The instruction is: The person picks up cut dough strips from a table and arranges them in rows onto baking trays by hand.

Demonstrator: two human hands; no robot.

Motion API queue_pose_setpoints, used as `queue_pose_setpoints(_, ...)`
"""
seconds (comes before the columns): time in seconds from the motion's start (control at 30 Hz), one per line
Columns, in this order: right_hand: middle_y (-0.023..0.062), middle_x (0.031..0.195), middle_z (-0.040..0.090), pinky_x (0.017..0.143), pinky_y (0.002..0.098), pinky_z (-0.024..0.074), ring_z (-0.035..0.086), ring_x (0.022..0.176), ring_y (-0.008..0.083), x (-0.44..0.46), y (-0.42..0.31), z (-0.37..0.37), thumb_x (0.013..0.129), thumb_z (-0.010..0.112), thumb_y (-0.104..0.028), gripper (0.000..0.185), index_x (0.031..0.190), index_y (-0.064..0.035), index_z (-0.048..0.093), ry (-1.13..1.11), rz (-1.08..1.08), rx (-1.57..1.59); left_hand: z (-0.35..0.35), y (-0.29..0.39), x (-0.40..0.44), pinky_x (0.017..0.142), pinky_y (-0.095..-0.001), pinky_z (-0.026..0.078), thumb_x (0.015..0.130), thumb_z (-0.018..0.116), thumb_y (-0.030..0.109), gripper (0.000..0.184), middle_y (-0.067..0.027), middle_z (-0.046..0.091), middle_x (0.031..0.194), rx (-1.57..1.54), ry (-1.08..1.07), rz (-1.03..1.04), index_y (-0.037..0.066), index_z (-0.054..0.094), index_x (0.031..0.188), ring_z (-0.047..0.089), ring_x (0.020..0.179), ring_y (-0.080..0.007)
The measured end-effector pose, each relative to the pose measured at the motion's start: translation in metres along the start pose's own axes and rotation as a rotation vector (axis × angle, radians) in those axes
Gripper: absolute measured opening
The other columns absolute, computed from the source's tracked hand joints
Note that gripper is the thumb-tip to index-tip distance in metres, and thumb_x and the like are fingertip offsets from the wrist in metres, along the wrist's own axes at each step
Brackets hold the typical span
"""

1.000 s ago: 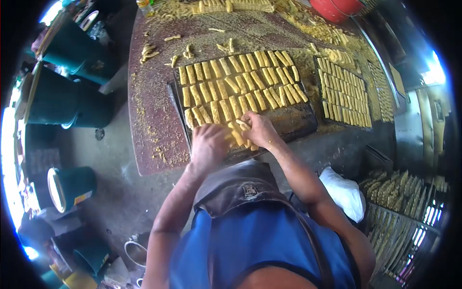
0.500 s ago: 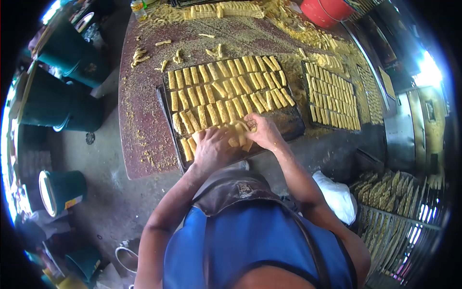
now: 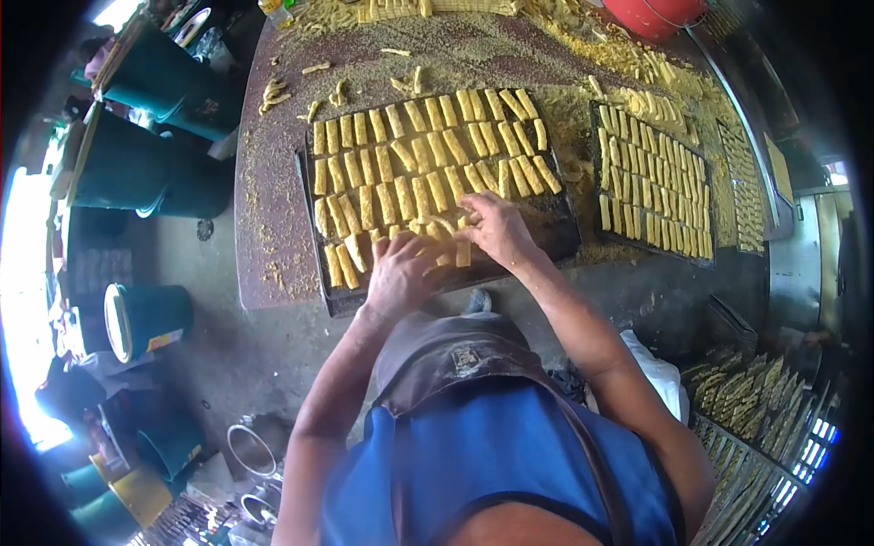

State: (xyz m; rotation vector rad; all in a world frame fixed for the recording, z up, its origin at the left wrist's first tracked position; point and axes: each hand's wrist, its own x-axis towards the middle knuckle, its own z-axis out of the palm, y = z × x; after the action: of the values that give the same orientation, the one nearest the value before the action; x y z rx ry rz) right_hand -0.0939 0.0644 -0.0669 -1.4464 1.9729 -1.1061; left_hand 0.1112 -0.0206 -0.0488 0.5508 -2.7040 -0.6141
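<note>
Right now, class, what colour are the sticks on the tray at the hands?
The sticks are yellow, on a dark tray; the head view shows this best.

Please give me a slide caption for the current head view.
Left hand and right hand over a tray lined with rows of yellow sticks, on a crumb-strewn table.

The left hand (image 3: 399, 277) blurred at the fingers and partly hid some dough sticks (image 3: 463, 253); the top edge cut off the red bucket (image 3: 648, 18) and the bottle (image 3: 274, 11).

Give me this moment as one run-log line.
left hand: over near row, grip unclear | right hand: holding yellow sticks | tray: near row's right end bare
</note>
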Motion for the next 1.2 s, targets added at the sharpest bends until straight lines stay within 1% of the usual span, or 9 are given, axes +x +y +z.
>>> queue_pose_setpoints(0.13,0.0106,0.106,0.070,0.076,0.0358,0.0568,0.070,0.083,0.0236,0.010,-0.033,0.001,0.081,0.078,-0.026,0.043,0.117,-0.0057,0.064,0.001,0.098,-0.322,0.003,-0.009,-0.005,0.094,-0.0423,0.037,0.080,0.077,0.028,0.027,0.0014,0.068,0.110,-0.052,0.008,0.037,0.018,0.073,0.105,0.058,0.109,-0.0219)
queue_pose_setpoints(0.2,0.0113,0.103,0.070,0.081,0.0377,0.0560,0.070,0.089,0.0247,0.022,-0.063,0.013,0.081,0.077,-0.027,0.049,0.123,-0.0079,0.059,-0.260,0.465,-0.481,0.004,-0.011,-0.006,0.095,-0.0422,0.037,0.080,0.077,0.027,0.026,0.0012,0.068,0.111,-0.080,0.026,0.009,0.017,0.073,0.104,0.058,0.110,-0.0218)
queue_pose_setpoints(0.33,0.0137,0.100,0.070,0.083,0.0439,0.0547,0.068,0.094,0.0318,0.024,-0.043,0.034,0.084,0.070,-0.021,0.042,0.121,-0.0089,0.057,-0.082,0.274,-0.571,0.004,-0.016,-0.005,0.096,-0.0423,0.037,0.079,0.077,0.026,0.025,0.0006,0.069,0.111,-0.120,0.020,0.018,0.016,0.074,0.102,0.057,0.111,-0.0224)
queue_pose_setpoints(0.47,0.0125,0.084,0.069,0.077,0.0416,0.0543,0.067,0.082,0.0255,0.021,-0.028,0.033,0.084,0.066,-0.009,0.031,0.114,-0.0056,0.059,-0.029,-0.120,-0.639,0.009,-0.019,-0.006,0.098,-0.0423,0.036,0.078,0.078,0.027,0.027,-0.0002,0.069,0.111,-0.133,0.017,0.007,0.016,0.074,0.102,0.057,0.112,-0.0224)
queue_pose_setpoints(0.6,0.0097,0.077,0.068,0.069,0.0384,0.0541,0.066,0.070,0.0212,0.030,-0.036,0.010,0.086,0.064,-0.008,0.024,0.110,-0.0065,0.061,-0.252,-0.066,-0.662,0.001,-0.013,0.001,0.098,-0.0419,0.037,0.077,0.078,0.027,0.033,-0.0007,0.068,0.114,-0.114,-0.034,-0.011,0.017,0.073,0.108,0.057,0.112,-0.0223)
queue_pose_setpoints(0.67,0.0063,0.073,0.068,0.068,0.0396,0.0555,0.068,0.070,0.0205,0.020,-0.027,-0.020,0.085,0.071,-0.018,0.030,0.110,-0.0038,0.060,-0.109,0.264,-0.163,-0.001,-0.008,0.014,0.098,-0.0420,0.037,0.077,0.079,0.026,0.040,-0.0021,0.065,0.119,-0.124,-0.037,0.083,0.018,0.070,0.116,0.056,0.113,-0.0226)
queue_pose_setpoints(0.83,0.0182,0.083,0.071,0.073,0.0401,0.0560,0.072,0.081,0.0310,-0.006,0.000,-0.036,0.082,0.072,-0.017,0.028,0.103,-0.0003,0.064,-0.152,0.183,-0.173,-0.001,0.011,0.048,0.100,-0.0439,0.036,0.075,0.081,0.031,0.051,-0.0071,0.060,0.124,-0.016,-0.262,0.068,0.019,0.067,0.123,0.054,0.117,-0.0252)
queue_pose_setpoints(1.07,0.0228,0.086,0.070,0.078,0.0430,0.0552,0.070,0.086,0.0351,-0.006,-0.003,-0.014,0.078,0.072,-0.014,0.025,0.096,0.0013,0.066,-0.140,0.170,-0.092,0.009,0.006,0.034,0.097,-0.0455,0.037,0.071,0.082,0.036,0.055,-0.0072,0.061,0.119,0.030,-0.072,0.057,0.018,0.067,0.121,0.055,0.112,-0.0269)
queue_pose_setpoints(1.2,0.0208,0.094,0.072,0.080,0.0362,0.0558,0.072,0.089,0.0287,-0.005,-0.010,-0.034,0.082,0.073,-0.016,0.034,0.111,0.0011,0.067,-0.082,0.238,-0.153,0.010,-0.001,0.031,0.095,-0.0461,0.039,0.070,0.084,0.038,0.055,-0.0081,0.064,0.114,-0.046,-0.035,-0.028,0.017,0.069,0.119,0.058,0.108,-0.0286)
